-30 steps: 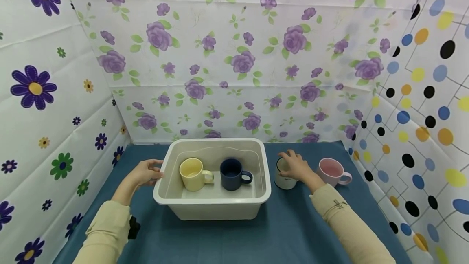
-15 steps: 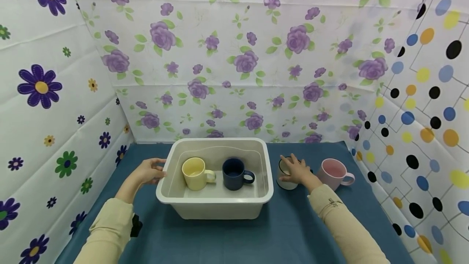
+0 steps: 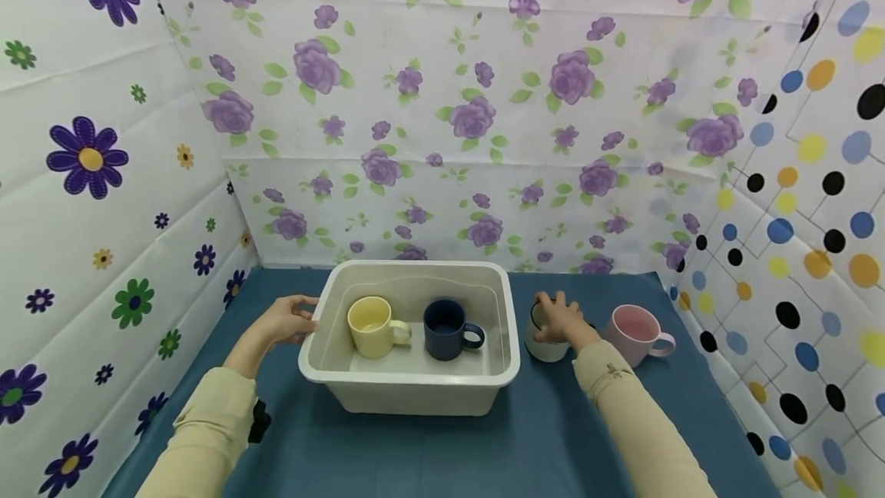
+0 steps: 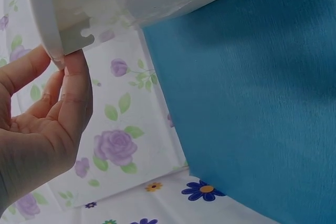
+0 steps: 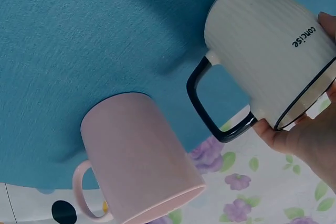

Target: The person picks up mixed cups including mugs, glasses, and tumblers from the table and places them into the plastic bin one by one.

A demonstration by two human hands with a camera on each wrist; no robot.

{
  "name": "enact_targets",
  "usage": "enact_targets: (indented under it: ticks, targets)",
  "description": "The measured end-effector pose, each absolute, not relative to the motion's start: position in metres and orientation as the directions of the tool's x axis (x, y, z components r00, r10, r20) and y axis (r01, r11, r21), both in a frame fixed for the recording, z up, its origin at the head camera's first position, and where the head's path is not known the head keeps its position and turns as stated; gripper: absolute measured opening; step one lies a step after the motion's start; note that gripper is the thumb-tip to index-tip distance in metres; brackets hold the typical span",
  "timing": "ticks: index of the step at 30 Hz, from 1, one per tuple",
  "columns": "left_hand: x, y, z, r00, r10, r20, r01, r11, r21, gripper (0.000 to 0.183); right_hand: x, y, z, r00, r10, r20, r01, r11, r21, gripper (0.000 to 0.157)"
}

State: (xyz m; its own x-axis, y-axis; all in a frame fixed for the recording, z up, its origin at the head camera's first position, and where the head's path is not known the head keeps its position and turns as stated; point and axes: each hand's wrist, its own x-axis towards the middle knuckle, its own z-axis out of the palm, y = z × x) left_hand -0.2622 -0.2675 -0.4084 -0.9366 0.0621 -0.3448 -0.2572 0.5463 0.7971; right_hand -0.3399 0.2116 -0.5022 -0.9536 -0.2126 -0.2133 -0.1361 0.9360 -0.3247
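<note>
My left hand (image 3: 285, 320) pinches the left rim of a white plastic tub (image 3: 408, 398); the left wrist view shows thumb and fingers (image 4: 73, 93) on either side of that rim. Inside the tub stand a yellow mug (image 3: 369, 333) and a navy mug (image 3: 442, 333), both upright with handles to the right. Right of the tub, my right hand (image 3: 563, 321) grips a white mug (image 5: 257, 45) from above at its black-edged rim. This mug has a black handle and the word "concise". Its upright body is partly hidden by the hand in the head view.
A pink mug (image 3: 632, 333) stands upright right of the white mug, its handle pointing right. A blue cloth (image 3: 415, 456) covers the table. Flowered sheets (image 3: 442, 98) rise behind and at the left, and a dotted sheet (image 3: 795, 267) at the right.
My right hand has come down onto the white mug, its spread fingers now closed round the rim. My left hand stays at the tub's rim. The head view has shifted slightly.
</note>
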Motion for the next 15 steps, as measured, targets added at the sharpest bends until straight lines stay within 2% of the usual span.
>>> enact_targets:
  ticks: [7, 15]
  targets:
    - [-0.2633, -0.2634, -0.4094, -0.937, 0.058, -0.345, -0.259, 0.548, 0.796, 0.058, -0.3357, 0.2161, -0.5066, -0.963, -0.201, -0.181, -0.139, 0.942, -0.306, 0.072]
    - [-0.2625, -0.2673, -0.4093, -0.935, 0.071, -0.348, -0.257, 0.543, 0.800, 0.060, -0.3343, 0.2139, -0.5097, -0.976, -0.192, -0.107, -0.154, 0.945, -0.289, 0.071]
